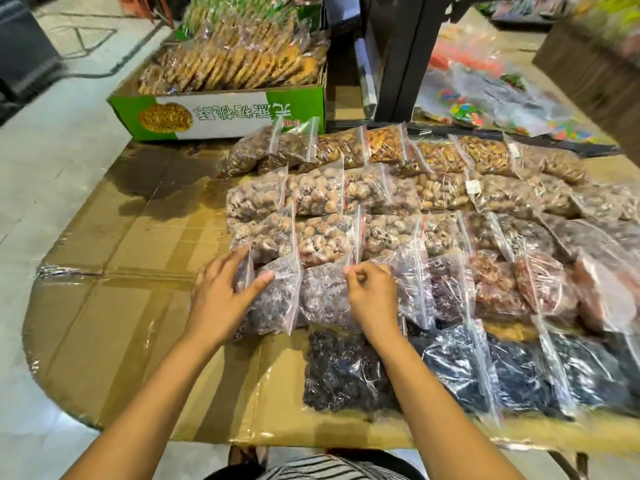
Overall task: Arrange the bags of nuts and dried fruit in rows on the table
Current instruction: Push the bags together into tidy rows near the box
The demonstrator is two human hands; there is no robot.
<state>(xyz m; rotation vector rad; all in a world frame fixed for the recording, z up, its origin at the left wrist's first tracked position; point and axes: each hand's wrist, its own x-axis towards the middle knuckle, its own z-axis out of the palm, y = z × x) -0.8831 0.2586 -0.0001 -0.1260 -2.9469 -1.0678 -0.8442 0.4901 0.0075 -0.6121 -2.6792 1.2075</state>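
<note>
Pinches, with the curled fingers of the right hand (372, 296), the zip strip at the top of a bag of dark dried fruit (322, 296). Clasps, with the left hand (225, 292), the end bag (243, 277) of the same row, fingers behind its top and thumb in front, most of it hidden under the palm. Rests that thumb on the middle bag (277, 303) lying between the two grips. Continues rightward from the grip through overlapping bags into reddish dried fruit (498, 285), all leaning the same way. Shows, just beyond the grip, three rows of nut bags (346, 195) already laid and overlapped, the far right of them blurred. Shows, nearer the body than the grip, a row of black dried fruit (457, 368) starting below the right hand and running rightward. Leaves bare cardboard table top (138, 306) under and left of the left forearm. Looks largely done: five rows down, no loose bag seen waiting. Seems to need only squaring of this row's left end and perhaps filling the near row's short left end. Stands well beyond the grip and to its left, a green carton (225, 112) of packed biscuits.
</note>
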